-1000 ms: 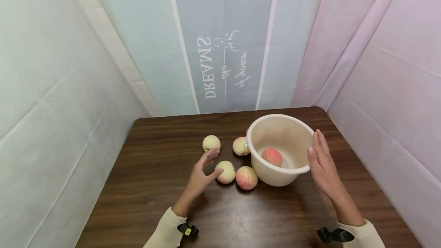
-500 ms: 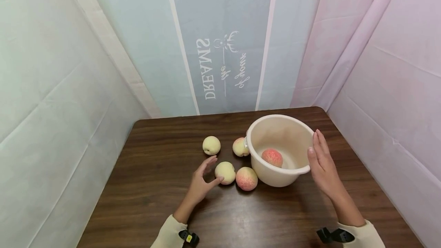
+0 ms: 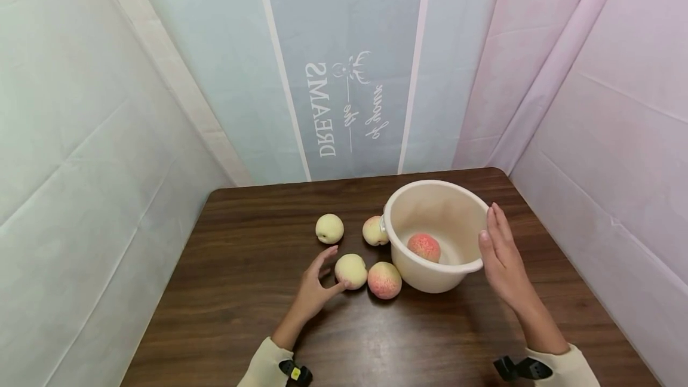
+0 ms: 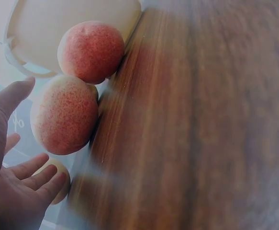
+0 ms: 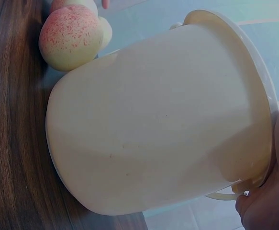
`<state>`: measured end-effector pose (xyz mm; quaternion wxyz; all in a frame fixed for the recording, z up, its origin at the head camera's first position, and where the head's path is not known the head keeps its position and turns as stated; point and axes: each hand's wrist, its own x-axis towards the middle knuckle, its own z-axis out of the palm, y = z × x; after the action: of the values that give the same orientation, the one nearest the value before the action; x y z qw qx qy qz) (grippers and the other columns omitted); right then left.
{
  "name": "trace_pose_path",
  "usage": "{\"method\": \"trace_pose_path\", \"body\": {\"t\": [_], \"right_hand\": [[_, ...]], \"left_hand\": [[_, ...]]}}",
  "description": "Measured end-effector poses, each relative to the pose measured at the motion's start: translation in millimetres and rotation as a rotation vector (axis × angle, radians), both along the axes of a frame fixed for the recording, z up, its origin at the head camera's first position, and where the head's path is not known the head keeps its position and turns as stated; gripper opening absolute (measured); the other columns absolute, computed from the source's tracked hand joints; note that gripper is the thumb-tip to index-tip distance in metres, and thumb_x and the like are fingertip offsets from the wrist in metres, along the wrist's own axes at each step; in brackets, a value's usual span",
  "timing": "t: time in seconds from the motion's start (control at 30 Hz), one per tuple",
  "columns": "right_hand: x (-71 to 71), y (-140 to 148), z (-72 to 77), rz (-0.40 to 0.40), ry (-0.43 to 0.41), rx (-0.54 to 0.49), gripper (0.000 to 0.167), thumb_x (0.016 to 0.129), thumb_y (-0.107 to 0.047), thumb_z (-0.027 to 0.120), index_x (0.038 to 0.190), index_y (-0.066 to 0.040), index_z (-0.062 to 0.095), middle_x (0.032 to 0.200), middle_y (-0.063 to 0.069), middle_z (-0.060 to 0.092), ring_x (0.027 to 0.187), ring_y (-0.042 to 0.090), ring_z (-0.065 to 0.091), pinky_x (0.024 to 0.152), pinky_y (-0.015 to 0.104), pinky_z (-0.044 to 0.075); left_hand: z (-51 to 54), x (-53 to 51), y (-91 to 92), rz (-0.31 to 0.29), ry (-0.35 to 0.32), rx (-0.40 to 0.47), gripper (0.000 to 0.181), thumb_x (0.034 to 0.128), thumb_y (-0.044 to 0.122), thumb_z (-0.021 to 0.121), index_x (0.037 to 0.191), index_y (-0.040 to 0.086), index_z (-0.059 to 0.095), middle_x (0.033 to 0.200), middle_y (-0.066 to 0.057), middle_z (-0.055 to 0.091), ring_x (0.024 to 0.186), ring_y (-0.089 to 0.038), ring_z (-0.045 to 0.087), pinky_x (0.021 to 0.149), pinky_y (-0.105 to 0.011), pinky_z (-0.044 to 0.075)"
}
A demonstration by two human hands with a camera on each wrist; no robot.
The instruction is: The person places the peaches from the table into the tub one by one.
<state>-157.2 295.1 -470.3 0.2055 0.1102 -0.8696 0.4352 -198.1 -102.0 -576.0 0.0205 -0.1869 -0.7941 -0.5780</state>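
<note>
In the head view my left hand [image 3: 313, 291] is spread around the near-left side of a pale peach [image 3: 351, 272], thumb at its lower edge; contact is unclear. The left wrist view shows that hand [image 4: 15, 191] with fingers apart beside the speckled peach [image 4: 66, 115]. A redder peach [image 3: 384, 280] lies just right of it, by the cream bucket [image 3: 432, 276]. My right hand [image 3: 506, 264] rests with straight fingers against the bucket's right rim. Inside the bucket lies one red peach [image 3: 424, 247].
Another pale peach [image 3: 329, 229] lies farther back on the dark wooden table [image 3: 242, 267]. One more peach [image 3: 374, 230] is partly hidden behind the bucket's left side. Cloth walls [image 3: 349, 11] stand at the back and both sides.
My left hand has drawn back slightly toward the table's near side, away from the rear pale peach, its thumb lower on the nearer peach. The right hand stays at the bucket.
</note>
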Motion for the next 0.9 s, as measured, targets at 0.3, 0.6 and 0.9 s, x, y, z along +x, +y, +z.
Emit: {"method": "trace_pose_path", "body": {"t": [0.3,0.6,0.9], "right_hand": [[0.2,-0.7,0.3,-0.001,0.001,-0.002,0.058,0.111,-0.019,0.035,0.159,0.003,0.01,0.17,0.008,0.002,0.154,0.032,0.004,0.115,0.018,0.004],[-0.5,-0.4,2.0,0.0,-0.002,-0.011,0.058,0.111,-0.018,0.035,0.159,0.001,0.01,0.17,0.008,0.001,0.154,0.031,0.003,0.116,0.019,0.004],[1.1,-1.1,2.4,-0.003,-0.006,-0.012,0.058,0.111,-0.018,0.036,0.159,0.001,0.01,0.17,0.009,0.002,0.154,0.032,0.004,0.116,0.019,0.004]], "left_hand": [[-5.7,-1.5,3.4,-0.028,-0.004,0.02,0.085,0.0802,0.022,0.089,0.151,0.006,0.045,0.15,-0.02,0.048,0.14,-0.032,0.044,0.104,-0.054,0.047],[-8.6,-3.2,6.6,-0.042,-0.028,0.018,0.085,0.0815,0.023,0.088,0.152,0.008,0.043,0.151,-0.019,0.047,0.138,-0.033,0.046,0.102,-0.054,0.047],[-6.9,-2.8,9.3,-0.044,-0.034,0.009,0.081,0.0824,0.022,0.088,0.151,0.011,0.046,0.151,-0.008,0.049,0.137,-0.032,0.046,0.1,-0.058,0.048]]}}
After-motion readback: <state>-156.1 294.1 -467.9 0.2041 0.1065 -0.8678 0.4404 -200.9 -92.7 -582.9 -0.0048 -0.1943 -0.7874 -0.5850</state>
